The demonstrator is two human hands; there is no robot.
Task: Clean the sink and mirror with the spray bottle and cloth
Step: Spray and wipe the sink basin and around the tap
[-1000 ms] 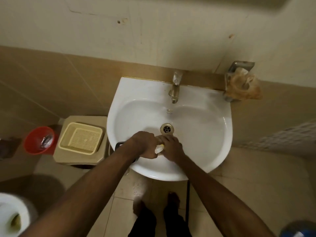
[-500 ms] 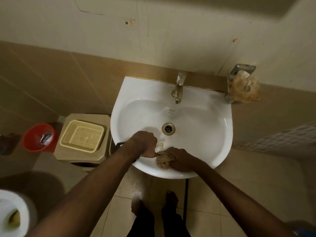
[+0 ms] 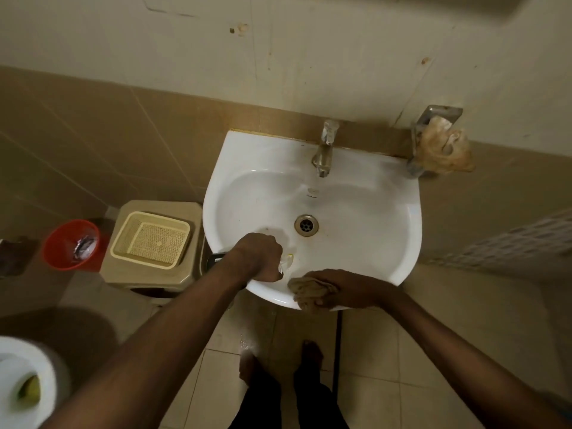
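One white sink [image 3: 365, 243], wall-mounted, seen from above; one drain [image 3: 306, 225] in the basin, one tap [image 3: 323, 156] at the back rim. One beige stool [image 3: 148, 274] just left of the sink, one cream perforated basket [image 3: 151, 239] sitting on top of it. One red bucket [image 3: 69, 244] left of the stool, on the floor. One white toilet bowl [image 3: 21, 382] at bottom-left, partly cut off. One metal wall holder [image 3: 433, 119] right of the tap, one crumpled tan rag [image 3: 442, 150] bunched on it. Two hands over the sink's front edge, close together but apart. Left hand [image 3: 257, 258] fisted over the near-left part of the basin, curled round the spray bottle [image 3: 286, 261]; only a small pale bit peeking out beside the knuckles, rest hidden. Right hand [image 3: 349, 289] clutching one brown cloth [image 3: 309, 294], bunched, pressed onto the front rim; cloth sticking out on the hand's left side, between the two hands. Two bare feet [image 3: 311, 354] on the tiled floor below the sink.
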